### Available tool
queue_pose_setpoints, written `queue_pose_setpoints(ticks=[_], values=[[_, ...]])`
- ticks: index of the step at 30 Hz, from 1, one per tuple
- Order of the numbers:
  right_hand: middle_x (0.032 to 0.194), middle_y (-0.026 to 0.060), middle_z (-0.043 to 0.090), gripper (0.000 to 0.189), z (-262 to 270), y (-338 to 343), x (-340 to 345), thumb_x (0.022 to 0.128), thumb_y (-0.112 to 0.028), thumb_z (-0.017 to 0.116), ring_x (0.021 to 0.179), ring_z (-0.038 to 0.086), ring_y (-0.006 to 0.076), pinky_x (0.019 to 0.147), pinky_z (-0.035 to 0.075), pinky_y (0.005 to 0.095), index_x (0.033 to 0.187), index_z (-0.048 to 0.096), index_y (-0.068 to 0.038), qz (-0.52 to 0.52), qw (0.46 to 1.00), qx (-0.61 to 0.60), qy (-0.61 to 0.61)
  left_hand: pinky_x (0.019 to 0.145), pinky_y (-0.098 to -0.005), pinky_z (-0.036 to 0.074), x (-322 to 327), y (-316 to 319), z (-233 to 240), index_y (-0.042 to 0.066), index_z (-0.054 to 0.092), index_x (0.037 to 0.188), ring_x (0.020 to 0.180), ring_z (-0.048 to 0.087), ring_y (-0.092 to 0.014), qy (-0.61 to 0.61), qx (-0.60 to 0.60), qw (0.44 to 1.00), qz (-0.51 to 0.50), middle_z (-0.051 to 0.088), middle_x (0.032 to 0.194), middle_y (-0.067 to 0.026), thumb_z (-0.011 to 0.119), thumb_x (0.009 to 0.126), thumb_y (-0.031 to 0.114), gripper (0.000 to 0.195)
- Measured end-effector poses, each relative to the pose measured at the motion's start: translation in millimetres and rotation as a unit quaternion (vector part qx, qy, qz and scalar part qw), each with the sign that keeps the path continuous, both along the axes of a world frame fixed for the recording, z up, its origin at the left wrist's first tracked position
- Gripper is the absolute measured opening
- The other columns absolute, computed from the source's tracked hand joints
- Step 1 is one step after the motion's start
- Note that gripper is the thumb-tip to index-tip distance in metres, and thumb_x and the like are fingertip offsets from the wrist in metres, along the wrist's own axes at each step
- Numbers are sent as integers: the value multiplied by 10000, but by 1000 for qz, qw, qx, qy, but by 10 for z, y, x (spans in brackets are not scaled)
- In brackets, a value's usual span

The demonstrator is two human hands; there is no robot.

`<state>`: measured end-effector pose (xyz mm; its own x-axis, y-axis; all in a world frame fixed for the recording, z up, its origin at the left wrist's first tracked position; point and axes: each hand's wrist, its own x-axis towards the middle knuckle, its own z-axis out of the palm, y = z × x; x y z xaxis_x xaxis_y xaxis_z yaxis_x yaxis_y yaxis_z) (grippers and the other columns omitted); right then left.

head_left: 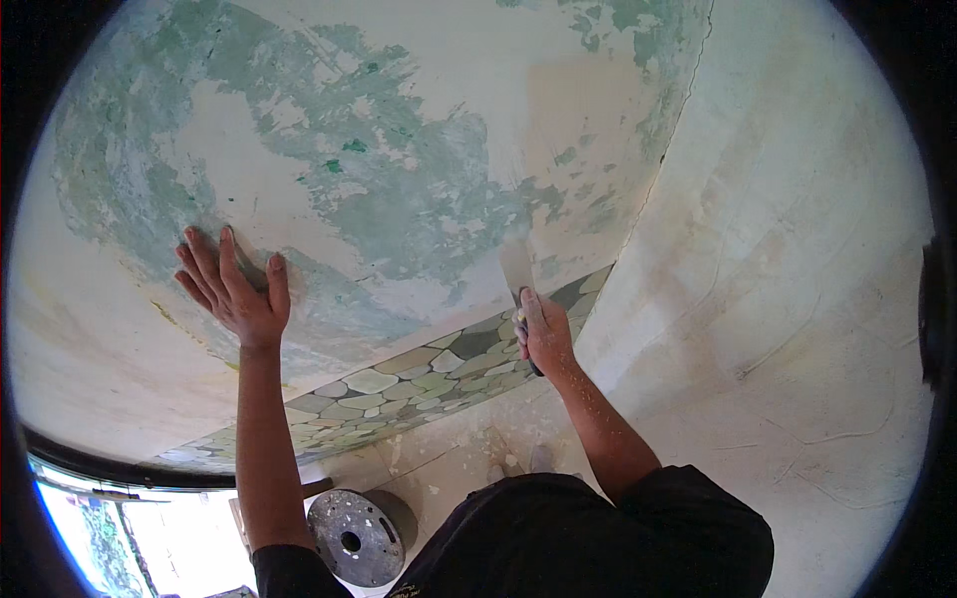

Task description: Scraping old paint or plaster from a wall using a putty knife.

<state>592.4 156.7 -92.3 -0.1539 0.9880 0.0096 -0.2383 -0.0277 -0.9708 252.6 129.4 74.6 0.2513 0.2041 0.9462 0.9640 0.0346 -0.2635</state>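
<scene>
My right hand grips the dark handle of a putty knife, whose broad blade points up against the wall, just above the stone-patterned band. Fingers spread, my left hand lies on the wall further left and holds nothing. The wall surface is patchy, with green areas showing between whitish and beige ones. White dust or flecks cover my right fingers and forearm.
A stone-patterned band runs along the wall's foot. A crack follows the corner with the right-hand wall. Below my left forearm stands a round, paint-spattered stool or drum on the spotted tile floor. A bright opening is at lower left.
</scene>
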Motion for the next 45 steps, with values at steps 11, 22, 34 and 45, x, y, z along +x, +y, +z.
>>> queue_pose_setpoints(ticks=[11, 22, 34, 45], values=[[490, -2, 425, 457, 262, 298, -91, 1031, -361, 434, 339, 411, 106, 329, 337, 279, 691, 489, -61, -35, 998, 48, -26, 1166, -549, 73, 25, 23, 0, 75, 451, 1413, 1455, 221, -401, 2, 7, 1000, -8, 317, 1535, -228, 534, 945, 463, 613], [521, -4, 421, 456, 228, 233, -60, 1026, -431, 427, 361, 386, 91, 343, 355, 253, 752, 478, -69, -12, 999, 5, -38, 1152, -572, 104, 15, 0, 12, 70, 426, 1431, 1449, 226, -416, 13, 6, 1000, 2, 297, 1545, -226, 527, 948, 452, 624], [515, -4, 417, 473, 185, 102, -2, 1029, -435, 424, 368, 396, 88, 342, 350, 248, 738, 486, -68, -9, 999, -9, -39, 1169, -545, 56, -18, 7, -4, 61, 456, 1406, 1460, 209, -397, 5, 9, 1000, -2, 310, 1536, -235, 536, 940, 462, 620], [514, -5, 414, 471, 93, 55, -31, 1028, -437, 426, 363, 388, 91, 337, 342, 253, 734, 474, -72, -9, 1000, 8, -8, 1151, -584, 97, -19, 0, -9, 67, 425, 1428, 1448, 224, -421, 8, 4, 1000, 12, 302, 1542, -224, 516, 952, 454, 620]])
